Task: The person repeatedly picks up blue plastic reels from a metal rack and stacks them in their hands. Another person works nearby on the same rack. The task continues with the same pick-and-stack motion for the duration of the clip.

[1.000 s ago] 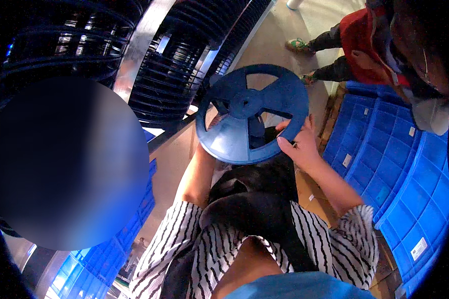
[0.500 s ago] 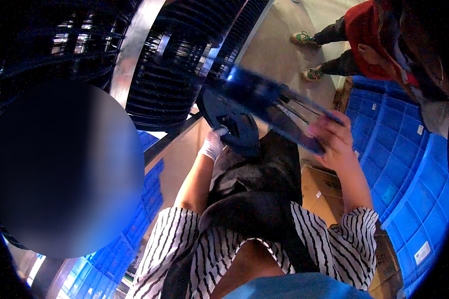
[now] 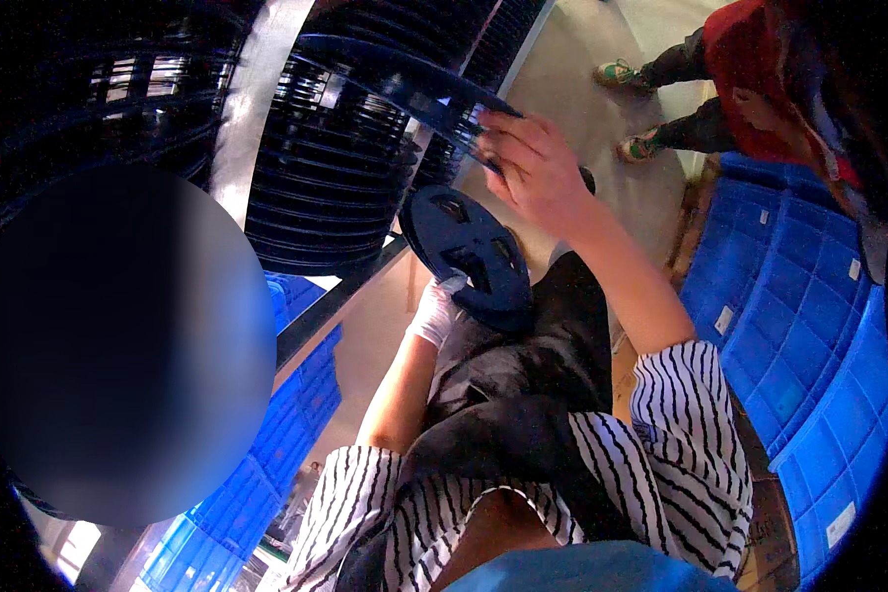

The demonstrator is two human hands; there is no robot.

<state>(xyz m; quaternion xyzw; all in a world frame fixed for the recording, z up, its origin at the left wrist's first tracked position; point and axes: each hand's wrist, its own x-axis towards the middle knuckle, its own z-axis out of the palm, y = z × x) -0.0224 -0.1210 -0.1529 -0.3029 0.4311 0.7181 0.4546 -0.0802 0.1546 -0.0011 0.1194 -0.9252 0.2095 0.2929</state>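
My left hand (image 3: 434, 314), in a white glove, grips the lower rim of a dark round reel-like disc (image 3: 481, 233) with cut-out openings. The disc hangs tilted in front of my thighs. Bare and stretched forward, my right hand (image 3: 538, 170) is closed on the near edge of a second dark disc (image 3: 405, 81). That one lies across the front of a stack of dark discs (image 3: 321, 212); whether it touches the stack I cannot tell.
An upright metal post (image 3: 239, 128) separates dark stacks on the left. Blue containers (image 3: 735, 261) line the right side. A person in red (image 3: 750, 89) stands at the far right, shoes on the floor. A large blurred round patch covers the left.
My right hand has swung forward and left, carrying its disc from beside me to the stack. The left hand's disc now shows more of its face.
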